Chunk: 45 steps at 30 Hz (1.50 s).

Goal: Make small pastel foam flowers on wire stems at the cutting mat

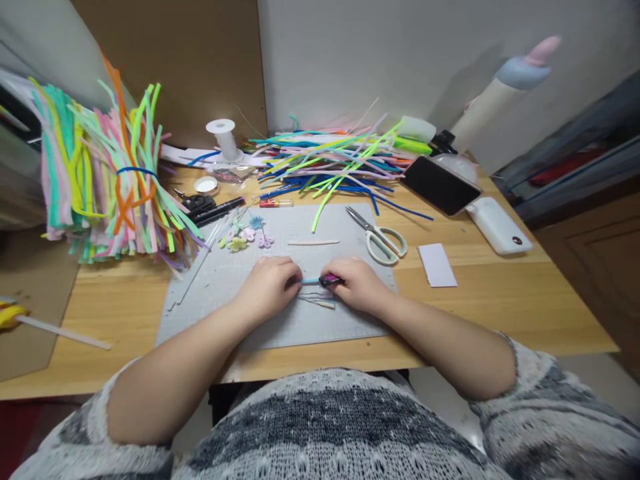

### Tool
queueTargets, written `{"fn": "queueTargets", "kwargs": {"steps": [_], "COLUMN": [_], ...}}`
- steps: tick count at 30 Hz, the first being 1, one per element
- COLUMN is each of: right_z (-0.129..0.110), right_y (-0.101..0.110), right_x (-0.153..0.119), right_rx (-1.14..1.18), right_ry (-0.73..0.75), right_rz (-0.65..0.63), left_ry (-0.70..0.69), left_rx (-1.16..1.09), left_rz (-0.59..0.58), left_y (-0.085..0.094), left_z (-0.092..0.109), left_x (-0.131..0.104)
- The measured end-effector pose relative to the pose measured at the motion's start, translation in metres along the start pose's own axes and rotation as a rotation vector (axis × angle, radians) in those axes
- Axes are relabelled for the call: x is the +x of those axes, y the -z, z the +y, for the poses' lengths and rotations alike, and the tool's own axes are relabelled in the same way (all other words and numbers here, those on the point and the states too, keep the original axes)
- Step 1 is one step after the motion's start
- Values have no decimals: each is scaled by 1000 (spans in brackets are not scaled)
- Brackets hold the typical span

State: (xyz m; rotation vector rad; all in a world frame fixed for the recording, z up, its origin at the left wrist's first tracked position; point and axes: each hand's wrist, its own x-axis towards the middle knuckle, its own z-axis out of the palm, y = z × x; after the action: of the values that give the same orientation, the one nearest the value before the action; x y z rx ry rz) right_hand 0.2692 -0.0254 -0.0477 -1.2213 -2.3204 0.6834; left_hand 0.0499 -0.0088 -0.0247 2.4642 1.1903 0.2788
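Over the grey cutting mat (270, 340), my left hand (270, 287) pinches one end of a short light-blue pipe cleaner (311, 281). My right hand (361, 285) is closed around a small black-and-magenta tool (330, 280), whose exact kind I cannot make out. Its tip meets the other end of the blue piece. Just below, between the hands, several thin trimmed stems (317, 301) lie on the mat. A pale pipe cleaner piece (313, 243) lies above the hands. Small pastel flowers (245, 235) sit beyond my left hand, and scissors (377, 239) with pale handles lie beyond my right.
A big bundle of colourful pipe cleaners (115, 173) stands at the left. Loose pipe cleaners (330, 160) are heaped along the wall, near a white spool (225, 140). A phone (441, 186), a white device (500, 227) and a white card (437, 265) lie at right.
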Motion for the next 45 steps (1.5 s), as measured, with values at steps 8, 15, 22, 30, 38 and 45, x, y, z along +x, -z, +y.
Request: {"fn": "queueTargets", "kwargs": {"steps": [8,15,22,30,38,45], "right_z": [18,7,-5,2,4,-3], "right_y": [30,31,10,8,13,12], "right_x": [-5,-5,-1,-6,-9,-10], "right_rx": [184,454,609,639,379,359], "right_ry": [20,-208,-281,-152,-104,-101], "right_rz": [102,212,152,200,242,234], "left_ry": [8,204,365,231,107,87], "left_rx": [-14,-1023,-1515,-1410,-1431,-1386], "left_rz": [47,409,519,619,763,760], "left_y": [-1,6,11,15,36,36], "left_z": [-1,4,8,3,7,7], "left_x": [-2,0,6,0,-7,-8]}}
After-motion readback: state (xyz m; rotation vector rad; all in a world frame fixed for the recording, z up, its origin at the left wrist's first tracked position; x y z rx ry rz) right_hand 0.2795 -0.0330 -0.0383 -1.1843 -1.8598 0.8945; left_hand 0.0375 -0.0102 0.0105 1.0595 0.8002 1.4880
